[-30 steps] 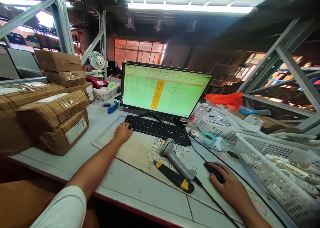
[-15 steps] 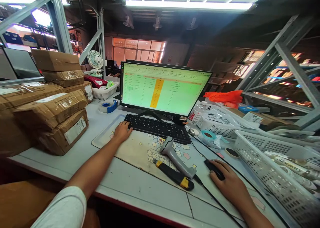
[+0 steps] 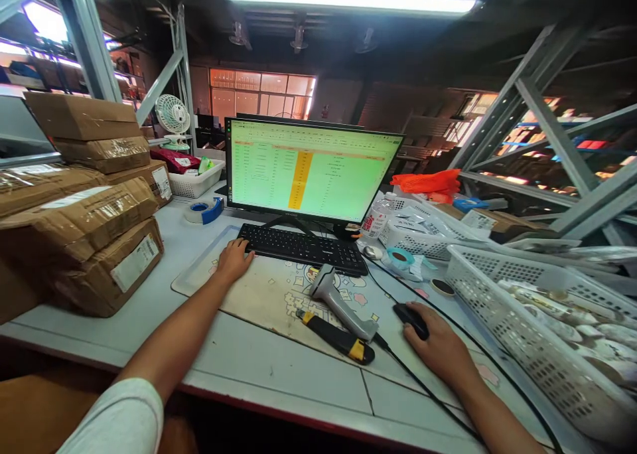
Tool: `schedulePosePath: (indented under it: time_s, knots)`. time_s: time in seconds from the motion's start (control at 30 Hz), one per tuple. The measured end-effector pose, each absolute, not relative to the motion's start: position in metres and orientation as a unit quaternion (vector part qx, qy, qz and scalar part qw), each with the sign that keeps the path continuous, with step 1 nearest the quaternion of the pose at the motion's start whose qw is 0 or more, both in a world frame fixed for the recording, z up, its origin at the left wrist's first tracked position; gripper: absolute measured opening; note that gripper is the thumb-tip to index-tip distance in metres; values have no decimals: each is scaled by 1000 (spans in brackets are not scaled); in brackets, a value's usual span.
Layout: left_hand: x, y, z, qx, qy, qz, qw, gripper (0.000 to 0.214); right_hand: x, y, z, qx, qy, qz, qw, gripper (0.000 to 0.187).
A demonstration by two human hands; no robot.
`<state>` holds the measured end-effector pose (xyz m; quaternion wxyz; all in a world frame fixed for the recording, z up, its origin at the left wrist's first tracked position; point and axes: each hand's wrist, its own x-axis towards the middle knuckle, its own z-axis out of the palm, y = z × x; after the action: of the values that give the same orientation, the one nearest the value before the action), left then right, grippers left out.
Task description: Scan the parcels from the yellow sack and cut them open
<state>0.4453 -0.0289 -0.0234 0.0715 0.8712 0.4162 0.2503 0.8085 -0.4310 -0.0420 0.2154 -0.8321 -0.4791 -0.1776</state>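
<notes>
Whole scene has slid left and slightly up in view since half a second ago; both hands stay at the same devices.

Desk [image 3: 269, 368]: red-trimmed near edge, grey strip between it and the mat [image 3: 263, 301]. Left: at least six cartons [image 3: 99, 222], stacked, close to the near edge. Three white baskets easily seen: near right [image 3: 492, 314] with pale wrapped items, far right [image 3: 415, 247] with clear plastic packs, far left [image 3: 194, 186] with red and green packages.

One monitor [image 3: 308, 168], far centre, spreadsheet up. One keyboard [image 3: 303, 245] at its foot; left hand [image 3: 236, 261] on its left end, fingers loosely spread, gripping nothing. One scanner [image 3: 343, 304] on the mat, one cutter [image 3: 336, 334] just beside it, nearer. One mouse [image 3: 413, 320] right of scanner, cupped under right hand [image 3: 442, 341], grip narrow around it.
</notes>
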Motion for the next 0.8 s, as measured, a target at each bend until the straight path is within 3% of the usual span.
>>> schedulePosePath:
  time_s: [0.8]
  knots:
    - [442,-33,-14,866,411,263,111,47,813,-431,-48,-837,-467,-178,224,51]
